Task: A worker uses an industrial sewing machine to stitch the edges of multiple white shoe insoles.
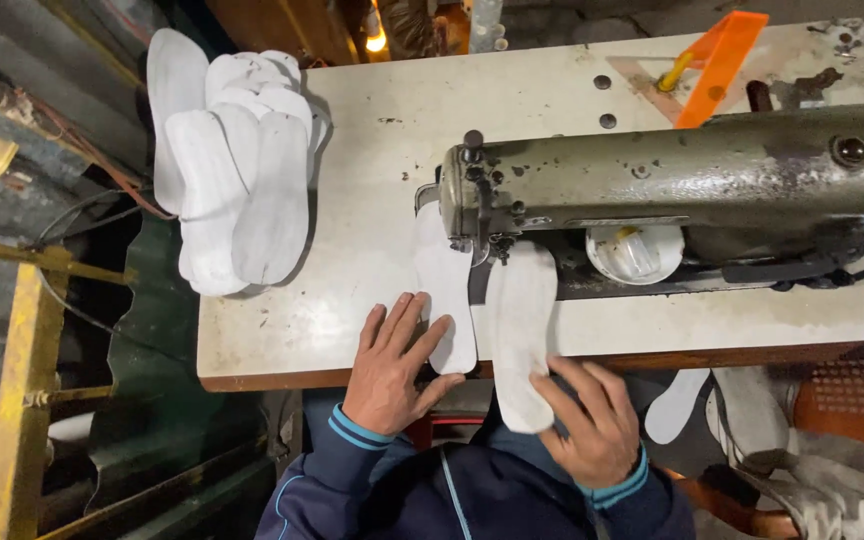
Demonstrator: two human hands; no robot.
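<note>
White insoles are what both hands are busy with at the near edge of the table. The left hand lies flat and open, fingers spread, its fingertips pressing on the left insole, which runs away under the head of the sewing machine. The right hand curls loosely around the near end of the right insole, thumb on top and fingers below, holding it where it hangs over the table edge; its far end also sits at the needle area. Beyond, on the table's far left, a stack of insoles fans out. At the back right stands an orange plastic piece. More insoles lie below the table to the right.
</note>
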